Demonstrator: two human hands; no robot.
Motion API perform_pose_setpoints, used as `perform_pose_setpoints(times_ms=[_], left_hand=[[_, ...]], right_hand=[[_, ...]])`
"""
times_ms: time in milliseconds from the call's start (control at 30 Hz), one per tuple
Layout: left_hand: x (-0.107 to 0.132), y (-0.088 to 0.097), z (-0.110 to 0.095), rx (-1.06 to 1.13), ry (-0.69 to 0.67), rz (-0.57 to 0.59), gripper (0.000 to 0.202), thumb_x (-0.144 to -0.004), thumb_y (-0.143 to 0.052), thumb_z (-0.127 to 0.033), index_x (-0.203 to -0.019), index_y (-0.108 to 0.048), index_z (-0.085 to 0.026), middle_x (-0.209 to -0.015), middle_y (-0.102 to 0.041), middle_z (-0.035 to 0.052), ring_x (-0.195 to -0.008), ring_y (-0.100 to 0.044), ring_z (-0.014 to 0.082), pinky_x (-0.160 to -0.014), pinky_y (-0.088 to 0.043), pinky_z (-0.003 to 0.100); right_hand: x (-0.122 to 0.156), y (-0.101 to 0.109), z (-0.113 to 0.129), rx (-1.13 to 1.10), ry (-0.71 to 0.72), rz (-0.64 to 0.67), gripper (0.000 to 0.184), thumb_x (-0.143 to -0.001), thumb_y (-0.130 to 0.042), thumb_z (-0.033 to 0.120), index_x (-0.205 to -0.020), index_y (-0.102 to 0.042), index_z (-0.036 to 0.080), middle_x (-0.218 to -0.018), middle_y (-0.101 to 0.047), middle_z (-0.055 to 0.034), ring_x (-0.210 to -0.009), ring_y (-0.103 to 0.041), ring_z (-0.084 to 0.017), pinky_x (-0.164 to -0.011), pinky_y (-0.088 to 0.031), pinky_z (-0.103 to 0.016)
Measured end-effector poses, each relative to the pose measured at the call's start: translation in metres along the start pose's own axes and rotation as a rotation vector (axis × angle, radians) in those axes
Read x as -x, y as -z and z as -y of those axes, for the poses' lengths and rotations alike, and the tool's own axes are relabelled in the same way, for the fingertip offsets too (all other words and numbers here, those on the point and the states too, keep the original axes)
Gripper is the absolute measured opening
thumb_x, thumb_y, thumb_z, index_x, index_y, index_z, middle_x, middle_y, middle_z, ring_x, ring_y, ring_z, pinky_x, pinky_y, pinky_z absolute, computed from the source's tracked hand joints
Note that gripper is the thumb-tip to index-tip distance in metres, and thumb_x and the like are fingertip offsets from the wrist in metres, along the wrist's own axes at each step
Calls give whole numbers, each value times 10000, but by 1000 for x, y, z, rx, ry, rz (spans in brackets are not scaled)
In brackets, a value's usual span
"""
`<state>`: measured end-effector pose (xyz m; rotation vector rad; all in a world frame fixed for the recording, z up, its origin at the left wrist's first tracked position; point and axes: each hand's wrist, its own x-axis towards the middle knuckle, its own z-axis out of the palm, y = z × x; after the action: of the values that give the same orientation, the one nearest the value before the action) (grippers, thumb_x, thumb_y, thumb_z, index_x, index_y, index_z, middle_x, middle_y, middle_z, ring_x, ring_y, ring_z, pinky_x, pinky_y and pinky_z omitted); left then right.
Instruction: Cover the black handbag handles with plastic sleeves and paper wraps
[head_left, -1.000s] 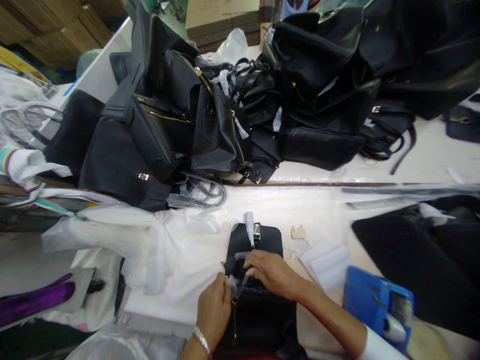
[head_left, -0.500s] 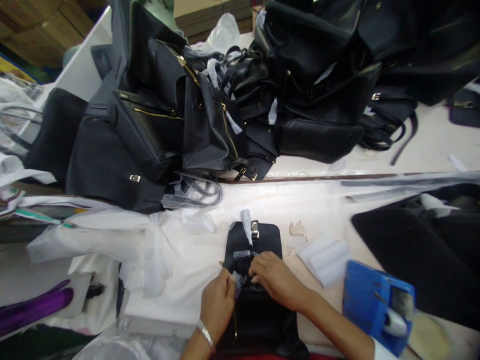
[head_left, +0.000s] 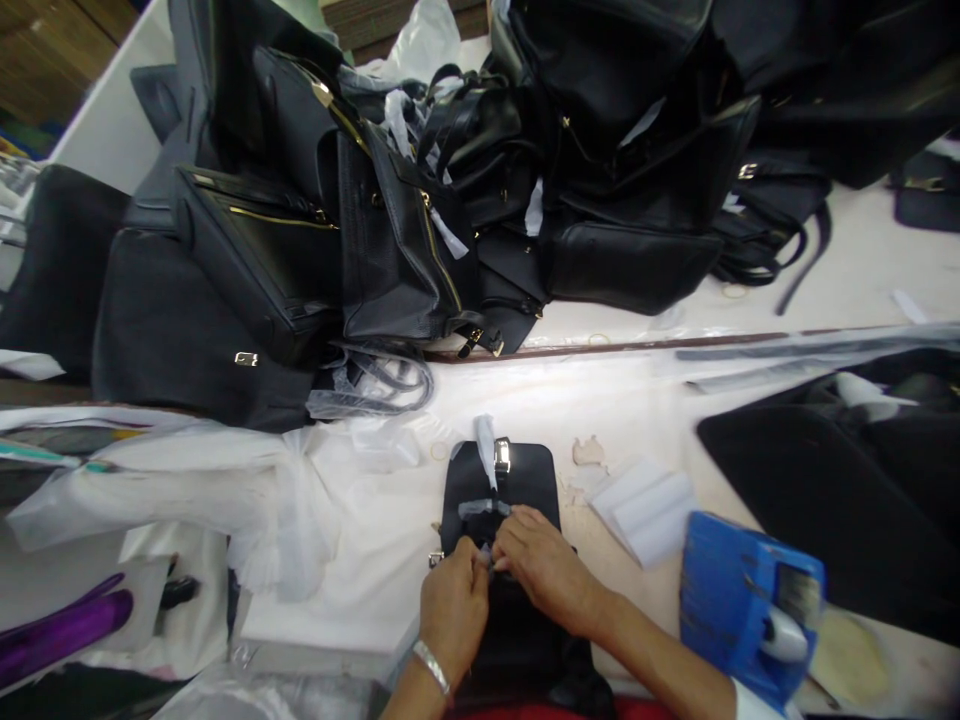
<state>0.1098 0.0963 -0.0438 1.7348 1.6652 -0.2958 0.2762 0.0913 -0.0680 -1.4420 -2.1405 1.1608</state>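
Observation:
A small black bag point(head_left: 517, 645) lies in front of me, its flap point(head_left: 534, 475) spread away from me. A gold buckle point(head_left: 502, 456) and a strip of white wrapping point(head_left: 486, 450) show on the flap. My left hand point(head_left: 454, 600), with a bracelet on its wrist, is closed in a pinch on a thin translucent wrapping strip point(head_left: 486, 552) over the middle of the bag. From the right, my right hand point(head_left: 544, 568) meets it with curled fingers, pinching at the same strip. The fingertips partly hide the strip.
Many black handbags point(head_left: 405, 240) are heaped along the back. To the right sit a blue tape dispenser point(head_left: 739, 600), folded white paper point(head_left: 649, 510) and a black panel point(head_left: 817, 500). White plastic sheeting point(head_left: 277, 490) and a purple item point(head_left: 67, 625) lie left.
My left hand has moved right and up, closing in on my right hand, which stays nearly in place. The whole view has shifted slightly.

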Motion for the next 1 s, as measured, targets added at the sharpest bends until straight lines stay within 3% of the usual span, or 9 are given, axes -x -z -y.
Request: perform_pose_setpoints(times_ms=[100, 167, 400, 533, 700, 900, 1000], left_hand=[[0, 1, 3, 7, 11, -8, 191, -929, -354, -245, -793, -488, -240, -717, -659, 10, -703, -626, 188, -599, -308, 271], [0, 1, 4, -8, 12, -6, 192, -927, -354, -238, -796, -494, -239, -715, -660, 12, -701, -626, 190, -599, -307, 275], [-1, -10, -10, -95, 13, -14, 200, -934, -345, -236, -812, -503, -227, -716, -677, 22, -679, -637, 195, -570, -281, 290], [-3, -12, -16, -118, 7, 3, 182, -933, -356, -226, -848, -516, -214, -745, -694, 37, -698, -654, 197, -572, -288, 291], [-1, -6, -7, -104, 23, 24, 193, -940, -344, -233, -845, -512, -220, -747, -695, 34, -701, -651, 195, -572, -297, 287], [8, -6, 0, -90, 47, 73, 193, -947, -318, -238, -869, -495, -222, -783, -702, 39, -722, -658, 198, -584, -312, 284], [12, -5, -1, -79, 52, 86, 187, -945, -319, -236, -875, -491, -223, -782, -700, 39, -727, -659, 198, -587, -312, 284]], right_hand=[[7, 6, -7, -5, -57, -41, 117, -903, -527, 177, -1006, -580, 196, -1008, -595, -51, -974, -493, -210, -903, -377, -369], [10, 7, -10, 40, -68, -32, 102, -896, -538, 166, -970, -599, 200, -1008, -597, -53, -973, -485, -218, -858, -383, -365], [9, -10, -10, 108, -44, -9, 91, -902, -523, 151, -885, -607, 180, -941, -601, -52, -936, -471, -212, -883, -369, -386], [11, -7, -11, 46, -82, -26, 132, -907, -494, 133, -881, -613, 184, -926, -604, -56, -930, -482, -209, -869, -395, -378], [16, 3, -17, 53, -110, -80, 276, -890, -519, 141, -1147, -593, 210, -1191, -567, -89, -1105, -460, -240, -963, -384, -428], [21, 4, -17, 118, -74, 14, 245, -881, -515, 156, -1038, -683, 240, -1426, -429, -79, -1306, -331, -289, -1070, -286, -527], [14, 8, -15, 108, -79, -23, 349, -876, -494, 122, -1165, -627, 265, -1452, -407, -75, -1343, -293, -279, -1088, -268, -528]])
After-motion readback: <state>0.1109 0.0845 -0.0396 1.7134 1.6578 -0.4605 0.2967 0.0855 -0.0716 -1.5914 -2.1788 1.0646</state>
